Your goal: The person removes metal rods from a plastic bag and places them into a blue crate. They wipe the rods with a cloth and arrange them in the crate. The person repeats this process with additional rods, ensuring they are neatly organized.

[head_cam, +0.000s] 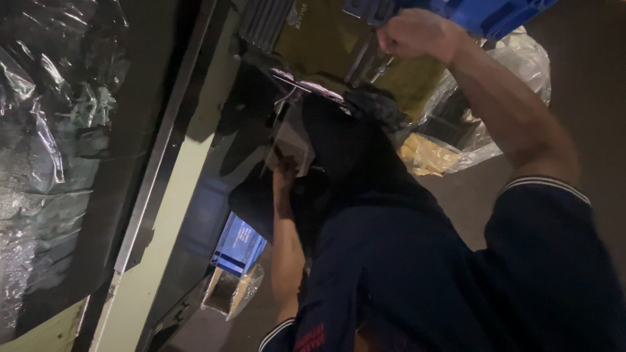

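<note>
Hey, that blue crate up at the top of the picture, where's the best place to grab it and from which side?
Probably by its lower rim. The blue crate sits tilted at the top edge, mostly out of frame, and the right hand is already closed at its near edge. Coming from below, on the person's side, looks easiest, since clear plastic bags crowd its far side. The left hand is lower down in shadow.
</note>
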